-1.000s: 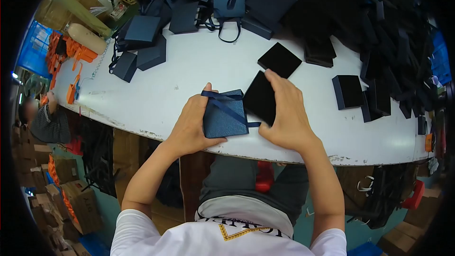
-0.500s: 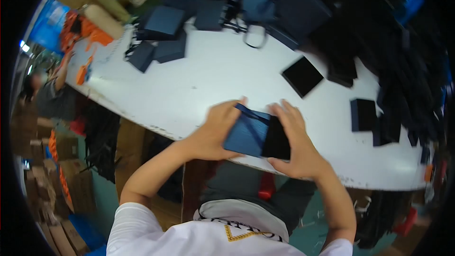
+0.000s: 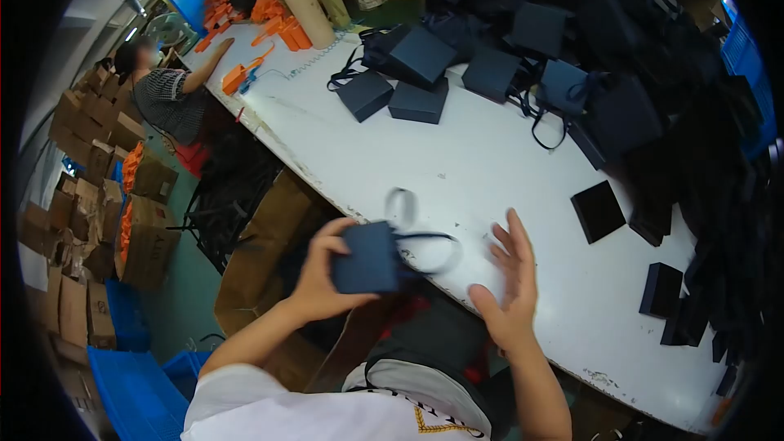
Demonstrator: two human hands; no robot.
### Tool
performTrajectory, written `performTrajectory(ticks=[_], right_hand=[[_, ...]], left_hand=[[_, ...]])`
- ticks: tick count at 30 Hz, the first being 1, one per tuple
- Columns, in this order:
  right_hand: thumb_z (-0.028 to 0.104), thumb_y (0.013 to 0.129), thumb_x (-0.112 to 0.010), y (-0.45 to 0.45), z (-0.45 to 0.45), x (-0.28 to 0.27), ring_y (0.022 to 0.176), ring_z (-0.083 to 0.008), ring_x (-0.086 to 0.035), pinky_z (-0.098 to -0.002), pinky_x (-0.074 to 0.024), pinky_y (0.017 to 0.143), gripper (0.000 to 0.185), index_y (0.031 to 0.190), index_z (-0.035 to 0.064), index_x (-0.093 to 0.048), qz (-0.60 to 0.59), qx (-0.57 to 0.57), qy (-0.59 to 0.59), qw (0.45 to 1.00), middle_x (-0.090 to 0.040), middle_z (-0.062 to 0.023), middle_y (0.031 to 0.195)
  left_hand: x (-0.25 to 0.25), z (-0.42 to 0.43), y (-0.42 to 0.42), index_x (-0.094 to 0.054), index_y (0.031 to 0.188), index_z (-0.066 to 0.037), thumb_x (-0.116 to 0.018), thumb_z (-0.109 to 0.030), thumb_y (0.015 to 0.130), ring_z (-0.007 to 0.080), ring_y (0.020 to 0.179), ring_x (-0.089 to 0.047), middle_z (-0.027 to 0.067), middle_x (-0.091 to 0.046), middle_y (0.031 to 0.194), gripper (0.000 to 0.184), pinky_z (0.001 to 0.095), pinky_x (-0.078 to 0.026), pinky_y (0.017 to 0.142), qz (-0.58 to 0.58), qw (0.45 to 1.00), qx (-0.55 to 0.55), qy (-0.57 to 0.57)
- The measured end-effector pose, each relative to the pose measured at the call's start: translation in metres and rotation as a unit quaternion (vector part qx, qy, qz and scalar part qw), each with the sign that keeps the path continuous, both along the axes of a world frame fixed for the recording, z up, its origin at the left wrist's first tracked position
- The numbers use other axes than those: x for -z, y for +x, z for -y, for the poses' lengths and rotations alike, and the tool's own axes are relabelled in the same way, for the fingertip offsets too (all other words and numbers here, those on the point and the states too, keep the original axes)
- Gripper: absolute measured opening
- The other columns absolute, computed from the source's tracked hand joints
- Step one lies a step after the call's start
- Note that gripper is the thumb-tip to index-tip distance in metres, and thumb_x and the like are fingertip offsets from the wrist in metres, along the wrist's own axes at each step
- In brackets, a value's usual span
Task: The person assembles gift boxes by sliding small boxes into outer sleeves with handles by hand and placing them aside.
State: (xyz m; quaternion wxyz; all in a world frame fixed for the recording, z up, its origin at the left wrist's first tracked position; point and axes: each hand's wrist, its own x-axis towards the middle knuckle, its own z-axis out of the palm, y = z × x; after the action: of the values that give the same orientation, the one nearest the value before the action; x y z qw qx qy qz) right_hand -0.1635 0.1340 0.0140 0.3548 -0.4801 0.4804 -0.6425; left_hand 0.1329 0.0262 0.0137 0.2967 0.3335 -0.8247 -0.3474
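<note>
Box (image 3: 362, 258), navy, w/ loops (image 3: 441, 236) | contents hidden | L fingers (image 3: 331, 242) gripping it | R fingers (image 3: 523, 250) spread, nr box

One held box (image 3: 365, 258) — apparently two loops (image 3: 429, 235)

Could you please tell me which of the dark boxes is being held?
The navy box in the left hand, with blurred ribbon loops beside it; neither hand touches any of the others.
</note>
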Motion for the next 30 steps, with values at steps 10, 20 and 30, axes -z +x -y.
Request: performTrajectory(ticks=[10, 20, 30], right_hand=[[0.007, 0.086, -0.070, -0.004, -0.009, 0.017, 0.131, -0.0302, -0.054, -0.0420, -0.0474, 0.104, 0.076, 0.154, 0.0010, -0.037, -0.106, 0.075, 0.068, 0.989, -0.042, -0.0180, 0.156], [0.004, 0.087, -0.071, -0.003, -0.008, 0.023, 0.123, -0.0255, -0.059, -0.0365, -0.0503, 0.098, 0.071, 0.151, -0.0003, -0.040, -0.004, 0.119, 0.081, 0.990, -0.047, -0.0180, 0.152], [0.025, 0.074, -0.089, 0.020, -0.017, -0.012, 0.122, -0.0414, -0.055, -0.0470, -0.0484, 0.100, 0.088, 0.144, -0.0047, -0.045, -0.378, 0.105, 0.010, 0.920, -0.054, -0.0258, 0.139]], left_hand=[[0.017, 0.201, 0.010, -0.036, 0.152, 0.004, -0.080, -0.057, 0.079, 0.0381, 0.142, -0.043, 0.0274, -0.041, 0.154, 0.106, 0.0473, -0.037, 0.116, 0.085, 0.943, -0.309, -0.087], [0.008, 0.272, -0.052, -0.034, 0.156, -0.005, -0.090, -0.044, 0.064, 0.0368, 0.133, -0.052, 0.0245, -0.049, 0.146, 0.114, 0.0448, -0.041, 0.113, 0.180, 0.949, -0.253, -0.049], [0.012, 0.041, -0.064, -0.019, 0.159, 0.002, -0.100, -0.033, 0.056, 0.0384, 0.136, -0.048, 0.0228, -0.049, 0.144, 0.136, 0.0459, -0.037, 0.116, 0.039, 0.983, 0.132, -0.120]])
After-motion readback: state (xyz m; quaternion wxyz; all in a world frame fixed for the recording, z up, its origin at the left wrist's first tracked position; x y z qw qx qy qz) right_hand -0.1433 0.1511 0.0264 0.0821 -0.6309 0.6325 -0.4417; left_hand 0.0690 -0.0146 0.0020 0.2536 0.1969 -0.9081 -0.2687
